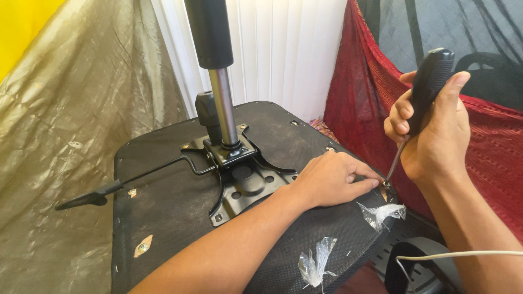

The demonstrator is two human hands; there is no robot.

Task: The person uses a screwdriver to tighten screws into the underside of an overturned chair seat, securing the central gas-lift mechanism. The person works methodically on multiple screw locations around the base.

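right hand (436,136) is wrapped tight around the black plastic handle of a long screwdriver (430,87), thumb up along the side of the handle near its cap, fingers curled across the front. the thin metal shaft runs down and left from the grip, tip landing at the near right edge of the upturned black fabric-covered chair seat (163,185). left hand (335,179) lies palm-down on the seat, just left of and below the right-hand grip, fingers bunched with their tips pressed right at the screwdriver tip; it holds nothing i can make out, whatever sits under the fingertips is hidden.

further left of the grips, the black stamped metal mounting plate (245,182) is bolted to the seat's underside, with the shiny steel gas lift cylinder (223,106) standing upright out of it and a black sleeve on top. a thin black lever with a flat paddle end (90,198) sticks out far to the left. below the left hand, two scraps of clear crumpled plastic wrap (316,264) cling to the seat's edge. a white cable (457,254) crosses under the right forearm. red patterned cloth (370,109) hangs behind the right hand, olive-gold sheet (65,136) at far left.
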